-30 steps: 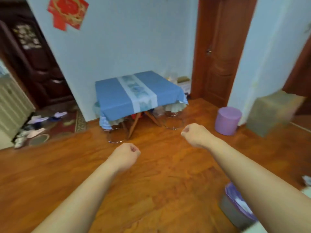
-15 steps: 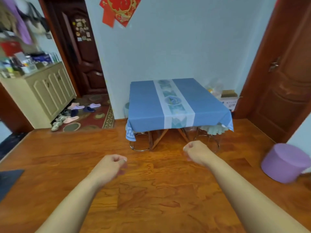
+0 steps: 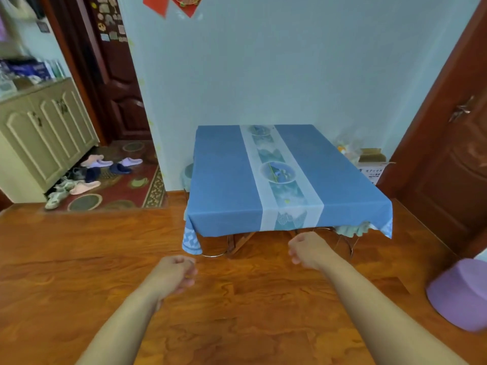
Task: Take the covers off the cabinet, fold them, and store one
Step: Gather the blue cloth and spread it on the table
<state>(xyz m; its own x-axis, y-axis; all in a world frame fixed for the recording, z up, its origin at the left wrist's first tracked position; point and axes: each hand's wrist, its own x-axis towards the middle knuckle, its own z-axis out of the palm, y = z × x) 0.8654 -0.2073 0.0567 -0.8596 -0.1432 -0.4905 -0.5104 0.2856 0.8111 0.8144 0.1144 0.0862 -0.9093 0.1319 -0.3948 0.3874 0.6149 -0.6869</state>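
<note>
Place: a home, the entry and dining corner of a lived-in flat.
Floor: glossy wooden floor (image 3: 79,259), with a patterned red rug (image 3: 126,185) by the doorway.
Shoes: slippers and sandals (image 3: 87,177) lined up on the rug beside a cream cabinet (image 3: 44,133).
Table: a small table under a blue tablecloth (image 3: 226,185), stools tucked beneath.
Doors: dark carved wooden doors (image 3: 458,159) left and right.
Wall: a red paper decoration (image 3: 171,3) on pale paint.
</note>
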